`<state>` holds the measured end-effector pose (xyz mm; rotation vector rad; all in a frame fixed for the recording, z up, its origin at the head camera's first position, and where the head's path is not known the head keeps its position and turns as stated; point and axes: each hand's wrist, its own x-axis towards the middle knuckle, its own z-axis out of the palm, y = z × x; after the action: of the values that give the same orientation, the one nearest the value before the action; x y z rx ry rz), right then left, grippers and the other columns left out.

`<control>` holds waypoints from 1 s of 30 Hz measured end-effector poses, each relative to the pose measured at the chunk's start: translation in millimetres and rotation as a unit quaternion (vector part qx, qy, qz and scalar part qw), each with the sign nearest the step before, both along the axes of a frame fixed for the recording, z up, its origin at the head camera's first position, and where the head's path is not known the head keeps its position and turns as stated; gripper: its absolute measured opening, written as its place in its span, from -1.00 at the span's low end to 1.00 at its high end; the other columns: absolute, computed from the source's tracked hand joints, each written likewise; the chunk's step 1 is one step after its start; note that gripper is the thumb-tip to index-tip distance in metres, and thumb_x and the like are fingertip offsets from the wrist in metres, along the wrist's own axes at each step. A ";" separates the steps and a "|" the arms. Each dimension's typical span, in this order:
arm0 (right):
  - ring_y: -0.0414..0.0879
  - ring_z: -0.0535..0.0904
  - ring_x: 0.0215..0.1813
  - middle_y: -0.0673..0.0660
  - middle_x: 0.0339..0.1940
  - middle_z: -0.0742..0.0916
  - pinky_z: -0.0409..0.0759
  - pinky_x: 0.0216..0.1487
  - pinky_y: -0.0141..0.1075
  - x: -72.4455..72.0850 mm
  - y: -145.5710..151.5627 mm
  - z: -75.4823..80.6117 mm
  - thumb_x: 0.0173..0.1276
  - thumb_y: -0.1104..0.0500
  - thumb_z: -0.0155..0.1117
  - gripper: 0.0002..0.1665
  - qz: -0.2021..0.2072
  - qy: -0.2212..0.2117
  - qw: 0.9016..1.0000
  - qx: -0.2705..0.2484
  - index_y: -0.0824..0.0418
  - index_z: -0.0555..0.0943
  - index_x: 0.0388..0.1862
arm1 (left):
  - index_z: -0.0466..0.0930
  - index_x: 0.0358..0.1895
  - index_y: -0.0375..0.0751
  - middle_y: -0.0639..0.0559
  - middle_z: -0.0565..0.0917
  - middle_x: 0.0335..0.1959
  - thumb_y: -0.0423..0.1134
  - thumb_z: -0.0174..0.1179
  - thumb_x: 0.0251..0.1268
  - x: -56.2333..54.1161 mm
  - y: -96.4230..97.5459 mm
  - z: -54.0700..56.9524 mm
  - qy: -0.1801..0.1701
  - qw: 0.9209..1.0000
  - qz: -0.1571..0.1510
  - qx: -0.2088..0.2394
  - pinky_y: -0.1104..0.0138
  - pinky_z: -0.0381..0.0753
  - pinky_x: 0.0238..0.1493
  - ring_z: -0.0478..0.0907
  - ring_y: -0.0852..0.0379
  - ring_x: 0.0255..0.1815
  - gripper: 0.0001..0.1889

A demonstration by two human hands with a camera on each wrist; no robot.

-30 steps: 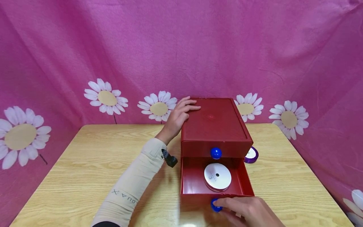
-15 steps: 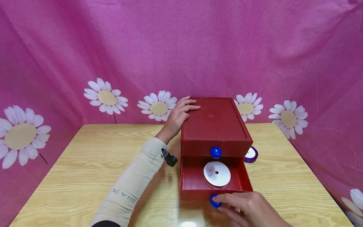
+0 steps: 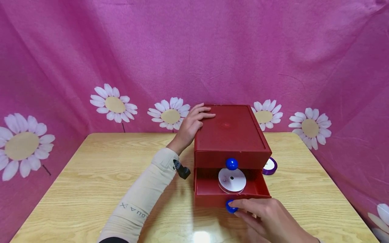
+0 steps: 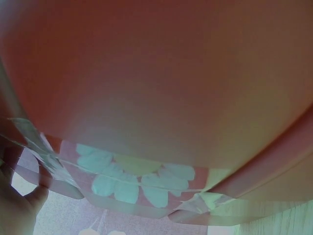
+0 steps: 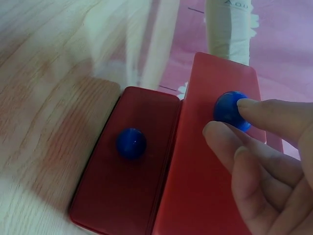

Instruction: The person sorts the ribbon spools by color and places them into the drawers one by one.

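Observation:
A red two-drawer cabinet [image 3: 231, 135] stands on the wooden table, its upper drawer closed. My left hand [image 3: 188, 126] rests on the cabinet's left top edge, fingers extended over the top. The lower drawer [image 3: 209, 201] is partly pulled out, and a white-faced ribbon spool [image 3: 237, 184] lies flat inside it, partly under the upper drawer's blue knob [image 3: 232, 164]. At the lower drawer's front, my right hand [image 3: 268, 216] pinches the blue knob [image 5: 230, 110] between thumb and finger. The left wrist view is mostly filled by the cabinet's red side [image 4: 146, 73].
A purple ribbon spool [image 3: 269, 166] lies on the table [image 3: 121, 168] just right of the cabinet. Behind and at both sides hangs a pink cloth [image 3: 194, 60] with printed daisies.
The lower drawer has slid inward toward the cabinet, with my right hand on its knob and the white spool inside moving along. My left hand has stayed in place.

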<state>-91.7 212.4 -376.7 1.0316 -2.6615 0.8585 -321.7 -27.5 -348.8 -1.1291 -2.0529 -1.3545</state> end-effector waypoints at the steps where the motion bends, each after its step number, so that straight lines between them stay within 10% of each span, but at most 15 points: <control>1: -0.27 0.68 -0.09 -0.25 -0.06 0.72 0.67 -0.16 -0.24 -1.5 -0.2 -0.5 0.02 0.24 0.54 -0.38 0.003 0.002 1.000 -0.002 -0.17 0.64 0.09 | 0.65 0.08 -0.24 -0.15 0.47 0.26 -0.36 -0.25 0.13 0.1 0.1 0.1 -0.001 1.000 0.000 0.000 0.22 0.00 0.45 0.10 0.10 0.46 -0.47; 19: -0.29 0.69 -0.18 -0.21 -0.15 0.74 0.56 -0.08 -0.54 -27.1 -3.3 -11.2 -0.02 0.35 0.52 -0.42 -0.003 0.090 0.995 -0.029 -0.12 0.68 -0.03 | 0.65 0.07 -0.26 -0.18 0.47 0.25 -0.37 -0.23 0.14 0.1 -0.4 0.5 0.004 1.000 -0.004 0.001 0.22 -0.01 0.46 0.11 0.10 0.46 -0.48; 30: -0.38 0.61 -0.31 -0.21 -0.18 0.74 0.62 -0.31 -0.50 -37.6 -4.2 -13.6 0.10 0.34 0.45 -0.50 -0.020 0.068 0.997 -0.041 -0.13 0.69 -0.03 | 0.65 0.08 -0.26 -0.17 0.47 0.26 -0.36 -0.25 0.15 0.0 -0.8 -0.4 0.002 1.000 -0.005 0.003 0.20 -0.01 0.46 0.10 0.12 0.46 -0.48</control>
<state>-129.3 208.1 -390.3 0.9784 -2.5037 0.8493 -321.7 -28.2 -349.1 -1.1403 -2.0419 -1.3610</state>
